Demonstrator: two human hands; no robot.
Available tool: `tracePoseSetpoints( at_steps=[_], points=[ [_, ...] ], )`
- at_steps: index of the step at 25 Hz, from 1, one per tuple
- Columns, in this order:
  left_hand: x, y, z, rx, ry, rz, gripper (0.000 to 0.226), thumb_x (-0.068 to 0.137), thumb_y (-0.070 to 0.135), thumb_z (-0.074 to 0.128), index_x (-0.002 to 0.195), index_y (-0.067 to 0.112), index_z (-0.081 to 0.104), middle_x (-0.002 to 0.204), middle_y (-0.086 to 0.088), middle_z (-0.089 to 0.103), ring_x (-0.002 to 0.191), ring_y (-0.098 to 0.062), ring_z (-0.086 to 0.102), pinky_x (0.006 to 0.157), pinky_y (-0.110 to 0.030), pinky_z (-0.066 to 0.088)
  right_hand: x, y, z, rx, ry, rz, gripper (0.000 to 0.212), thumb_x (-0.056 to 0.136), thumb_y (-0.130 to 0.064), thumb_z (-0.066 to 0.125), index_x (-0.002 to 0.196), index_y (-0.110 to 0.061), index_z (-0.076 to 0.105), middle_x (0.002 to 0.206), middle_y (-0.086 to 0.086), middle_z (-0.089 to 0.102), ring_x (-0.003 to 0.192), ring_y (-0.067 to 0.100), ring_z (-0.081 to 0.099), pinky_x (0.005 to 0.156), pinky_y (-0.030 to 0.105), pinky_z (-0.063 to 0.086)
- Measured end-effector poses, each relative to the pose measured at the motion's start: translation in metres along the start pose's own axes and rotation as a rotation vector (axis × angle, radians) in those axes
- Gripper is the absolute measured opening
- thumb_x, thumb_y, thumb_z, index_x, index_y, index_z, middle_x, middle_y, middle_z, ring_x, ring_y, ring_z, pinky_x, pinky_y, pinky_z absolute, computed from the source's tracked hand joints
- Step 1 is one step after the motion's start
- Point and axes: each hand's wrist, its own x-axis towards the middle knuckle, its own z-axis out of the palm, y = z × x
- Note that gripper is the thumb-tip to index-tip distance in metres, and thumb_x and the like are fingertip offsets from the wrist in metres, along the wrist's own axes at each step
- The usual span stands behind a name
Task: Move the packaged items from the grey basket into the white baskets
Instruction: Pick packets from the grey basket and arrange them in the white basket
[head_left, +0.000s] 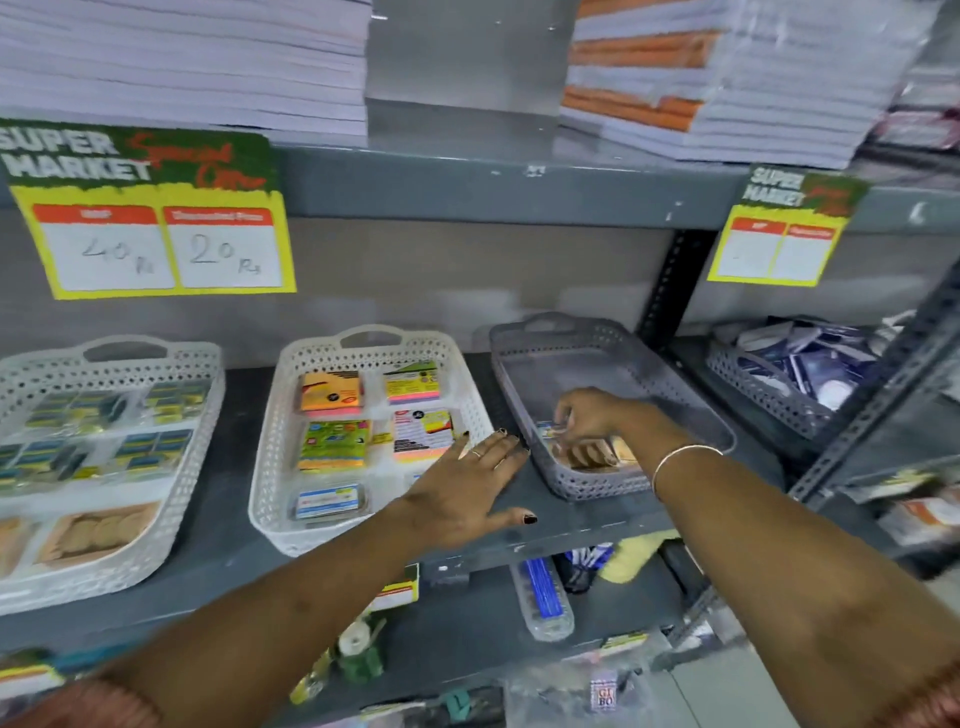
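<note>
Starting left of the grey basket (613, 364), two white baskets (363, 441) hold packets; the left hand (467, 488) hovers open, empty; inside the grey basket's near end, the right hand (587, 421) pinches the last packets (592, 454); a loose pinch could drop one

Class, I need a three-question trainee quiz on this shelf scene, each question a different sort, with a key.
1. True or false: the right hand reaches inside the grey basket.
2. The left hand is: A) flat and open, B) gripping a packet.
3. How many white baskets sit left of the grey one?

Key: 1 true. 2 A. 3 two: the middle white basket and the far-left white basket.
</note>
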Motion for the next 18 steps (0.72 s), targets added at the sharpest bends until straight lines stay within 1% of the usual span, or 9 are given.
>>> tracePoseSetpoints(
  at_steps=[2, 6, 8, 10, 13, 15, 16, 17, 18],
  points=[
    [0.005, 0.001, 0.004, 0.023, -0.017, 0.013, 0.077, 0.09, 0.061, 0.028, 0.148, 0.015, 0.006, 0.159, -0.007, 0.007, 0.145, -0.018, 0.001, 0.118, -0.045, 0.005, -0.004, 0.008, 0.011, -0.103, -0.105, 0.022, 0.046, 0.074, -0.013, 0.073, 0.117, -0.007, 0.059, 0.122, 0.016, 0.062, 0.101, 0.029, 0.061, 0.087, 0.032, 0.05],
    [0.008, 0.0, 0.011, 0.038, -0.032, 0.001, 0.081, 0.088, 0.063, 0.033, 0.148, 0.014, 0.008, 0.159, -0.007, 0.007, 0.145, -0.019, 0.001, 0.117, -0.046, 0.01, -0.006, 0.007, 0.024, -0.265, -0.019, -0.016, 0.034, 0.079, -0.006, 0.061, 0.113, -0.006, 0.056, 0.122, 0.021, 0.057, 0.108, 0.036, 0.059, 0.085, 0.033, 0.049],
    [0.008, 0.0, 0.013, 0.03, -0.029, -0.008, 0.083, 0.087, 0.064, 0.035, 0.148, 0.014, 0.009, 0.159, -0.008, 0.007, 0.145, -0.019, 0.0, 0.118, -0.046, 0.012, -0.007, 0.003, 0.026, -0.299, 0.014, -0.028, 0.03, 0.083, -0.005, 0.055, 0.113, -0.006, 0.056, 0.123, 0.02, 0.057, 0.111, 0.036, 0.058, 0.088, 0.036, 0.049],
    [0.008, 0.001, 0.014, 0.025, -0.028, -0.016, 0.083, 0.087, 0.064, 0.036, 0.147, 0.013, 0.009, 0.159, -0.008, 0.006, 0.145, -0.019, -0.001, 0.118, -0.046, 0.012, -0.008, 0.0, 0.026, -0.333, 0.018, -0.024, 0.031, 0.086, -0.005, 0.051, 0.116, -0.007, 0.056, 0.126, 0.018, 0.057, 0.115, 0.035, 0.057, 0.092, 0.038, 0.048],
    [0.007, 0.002, 0.014, 0.025, -0.046, -0.028, 0.084, 0.087, 0.064, 0.035, 0.147, 0.013, 0.008, 0.159, -0.009, 0.003, 0.145, -0.019, -0.003, 0.118, -0.045, 0.011, -0.008, -0.005, 0.031, -0.4, 0.005, -0.019, 0.033, 0.09, -0.009, 0.044, 0.12, -0.008, 0.057, 0.13, 0.015, 0.056, 0.119, 0.034, 0.054, 0.102, 0.046, 0.041],
    [0.007, 0.002, 0.014, 0.041, -0.044, -0.029, 0.084, 0.087, 0.065, 0.033, 0.148, 0.013, 0.007, 0.159, -0.009, 0.002, 0.145, -0.019, -0.004, 0.118, -0.045, 0.01, -0.01, -0.007, 0.031, -0.419, 0.013, -0.012, 0.03, 0.091, -0.011, 0.042, 0.115, -0.007, 0.06, 0.127, 0.013, 0.058, 0.118, 0.034, 0.054, 0.106, 0.049, 0.037],
    [0.007, 0.002, 0.014, 0.048, -0.044, -0.029, 0.084, 0.087, 0.065, 0.033, 0.148, 0.013, 0.008, 0.159, -0.009, 0.002, 0.145, -0.019, -0.004, 0.118, -0.045, 0.009, -0.009, -0.008, 0.031, -0.396, 0.017, -0.016, 0.027, 0.09, -0.011, 0.043, 0.11, -0.007, 0.061, 0.123, 0.013, 0.06, 0.116, 0.034, 0.055, 0.106, 0.048, 0.037],
    [0.007, 0.002, 0.014, 0.051, -0.048, -0.03, 0.084, 0.087, 0.065, 0.033, 0.148, 0.013, 0.008, 0.159, -0.009, 0.003, 0.145, -0.019, -0.004, 0.118, -0.045, 0.009, -0.01, -0.008, 0.029, -0.361, 0.011, -0.023, 0.022, 0.089, -0.01, 0.044, 0.102, -0.009, 0.062, 0.119, 0.014, 0.062, 0.112, 0.033, 0.057, 0.104, 0.046, 0.04],
    [0.007, 0.002, 0.014, 0.054, -0.05, -0.031, 0.083, 0.087, 0.065, 0.033, 0.148, 0.013, 0.008, 0.159, -0.009, 0.003, 0.145, -0.019, -0.004, 0.118, -0.046, 0.008, -0.01, -0.008, 0.027, -0.328, 0.0, -0.023, 0.016, 0.088, -0.008, 0.046, 0.091, -0.012, 0.062, 0.112, 0.014, 0.063, 0.106, 0.032, 0.06, 0.099, 0.04, 0.046]
  ],
)
